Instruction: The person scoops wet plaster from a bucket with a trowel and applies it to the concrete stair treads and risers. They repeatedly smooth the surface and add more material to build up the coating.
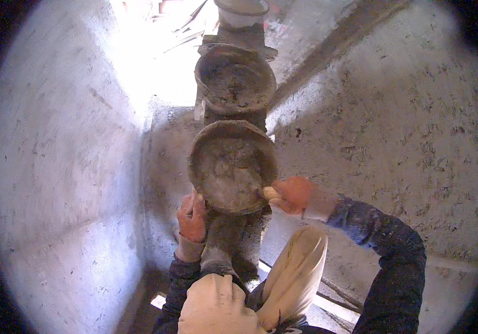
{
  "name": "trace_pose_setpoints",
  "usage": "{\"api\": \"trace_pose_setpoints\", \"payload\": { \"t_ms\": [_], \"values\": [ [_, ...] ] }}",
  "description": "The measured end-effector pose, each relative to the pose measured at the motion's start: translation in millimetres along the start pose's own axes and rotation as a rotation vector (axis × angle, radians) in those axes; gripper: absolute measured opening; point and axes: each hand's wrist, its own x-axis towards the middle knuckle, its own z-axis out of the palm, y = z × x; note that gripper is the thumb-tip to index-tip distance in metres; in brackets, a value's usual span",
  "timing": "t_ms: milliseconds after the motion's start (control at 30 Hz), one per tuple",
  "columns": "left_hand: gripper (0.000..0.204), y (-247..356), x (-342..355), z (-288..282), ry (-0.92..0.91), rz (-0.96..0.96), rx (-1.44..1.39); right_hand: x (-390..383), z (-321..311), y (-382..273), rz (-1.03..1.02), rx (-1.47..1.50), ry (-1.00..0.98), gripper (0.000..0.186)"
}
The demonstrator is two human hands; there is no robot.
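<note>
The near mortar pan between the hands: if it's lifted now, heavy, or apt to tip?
The near mortar pan looks well filled with wet grey mix, so probably heavy. Its rounded bowl on a narrow ledge may tip. The left hand and right hand wear gloves at its caked rim, possibly slippery.

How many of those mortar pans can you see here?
3. The near pan sits between the left hand and right hand; a second pan lies beyond it; a pale one at the top edge, partly cut off.

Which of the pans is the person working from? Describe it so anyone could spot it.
Between the two plastered walls stands a narrow ledge holding round pans in a row. The mortar pan is the nearest one, with both gloved hands at its near rim, unlike the farther pan.
</note>
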Motion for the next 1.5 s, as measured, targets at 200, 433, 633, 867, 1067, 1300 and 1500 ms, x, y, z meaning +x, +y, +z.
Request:
{"api": "trace_pose_setpoints", "payload": {
  "t_ms": [200,433,633,867,1067,1300,1500],
  "values": [
    [0.032,-14,3,-10,-0.003,0.144,0.022,-29,-57,-15,-0.006,0.034,0.074,0.035],
    [0.03,-3,0,-6,0.019,0.142,0.029,6,-46,-9,-0.15,-0.288,0.448,0.031],
    [0.027,-10,3,-10,-0.019,0.192,0.116,15,-17,-22,0.018,-0.16,-0.121,0.026],
    [0.026,-18,-1,-10,0.012,0.112,0.07,-30,-73,-25,-0.056,-0.062,0.138,0.033],
    [0.026,-8,0,-8,0.065,0.121,0.028,-36,-142,-28,0.089,-0.454,0.475,0.022],
    [0.025,3,8,-17,0.08,-0.012,0.195,68,-183,55,-0.011,-0.764,0.757,0.015],
    [0.022,-1,10,-18,0.021,0.11,0.273,170,-114,62,0.204,-0.474,0.463,0.02]
  ]
}}
